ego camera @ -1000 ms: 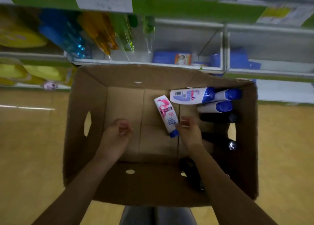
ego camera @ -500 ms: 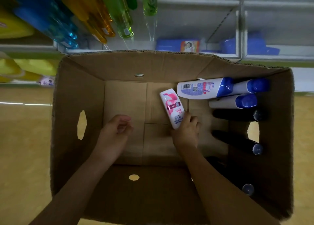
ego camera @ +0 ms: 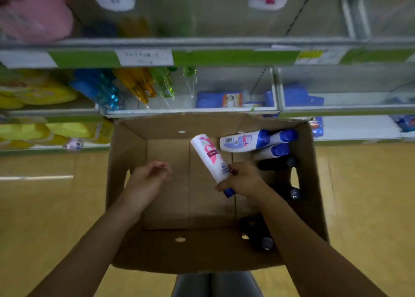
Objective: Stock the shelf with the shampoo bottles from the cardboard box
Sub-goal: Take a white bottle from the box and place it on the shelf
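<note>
Gripping the pink-labelled bottle (ego camera: 210, 159) near its blue cap, the right hand (ego camera: 243, 180) should lift clear of the cardboard box (ego camera: 125, 162). Left hand (ego camera: 148, 175) hovers loosely curled, empty.

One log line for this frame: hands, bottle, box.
right hand: grips pink-and-white bottle near its blue cap | left hand: holds nothing, over cardboard box | white and dark bottles lie in box, right side

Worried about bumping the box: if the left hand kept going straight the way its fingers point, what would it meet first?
The left hand points up-right across the bare floor of the cardboard box. First in line looks like the pink-and-white bottle the right hand grips, though depth is unclear.
</note>
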Tool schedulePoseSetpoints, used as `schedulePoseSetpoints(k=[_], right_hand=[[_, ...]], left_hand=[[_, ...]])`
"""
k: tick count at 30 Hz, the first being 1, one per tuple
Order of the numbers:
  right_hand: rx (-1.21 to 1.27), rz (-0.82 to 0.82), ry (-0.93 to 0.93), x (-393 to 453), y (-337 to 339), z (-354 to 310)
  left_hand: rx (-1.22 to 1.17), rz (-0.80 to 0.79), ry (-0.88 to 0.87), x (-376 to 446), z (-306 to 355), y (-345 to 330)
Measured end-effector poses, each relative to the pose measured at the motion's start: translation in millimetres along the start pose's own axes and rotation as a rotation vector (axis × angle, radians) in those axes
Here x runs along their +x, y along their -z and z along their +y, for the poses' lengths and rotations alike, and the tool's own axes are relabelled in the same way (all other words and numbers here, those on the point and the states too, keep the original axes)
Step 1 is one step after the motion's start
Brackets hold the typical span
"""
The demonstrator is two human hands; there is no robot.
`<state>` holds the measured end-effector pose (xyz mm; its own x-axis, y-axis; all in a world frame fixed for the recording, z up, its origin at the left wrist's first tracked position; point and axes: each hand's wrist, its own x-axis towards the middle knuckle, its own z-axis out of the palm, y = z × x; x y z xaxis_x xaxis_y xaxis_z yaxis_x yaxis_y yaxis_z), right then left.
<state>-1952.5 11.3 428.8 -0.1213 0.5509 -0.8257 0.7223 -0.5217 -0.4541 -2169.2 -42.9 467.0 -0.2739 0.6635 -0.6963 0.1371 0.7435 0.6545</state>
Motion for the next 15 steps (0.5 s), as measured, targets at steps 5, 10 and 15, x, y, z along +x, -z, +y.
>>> schedulePoseSetpoints(k=[5, 10, 15], right_hand=[[-0.218, 0.159, 0.312, -77, 55, -55], [-0.449, 0.338, 0.597, -150, 102, -112], [-0.629, 0.508, 0.843, -205, 140, -158]], left_hand=[[-0.287, -0.097, -0.017, -33, 77, 14], [-0.343, -0.246, -0.195, -83, 161, 41], [-0.245, -0.351, -0.332, -132, 200, 59]])
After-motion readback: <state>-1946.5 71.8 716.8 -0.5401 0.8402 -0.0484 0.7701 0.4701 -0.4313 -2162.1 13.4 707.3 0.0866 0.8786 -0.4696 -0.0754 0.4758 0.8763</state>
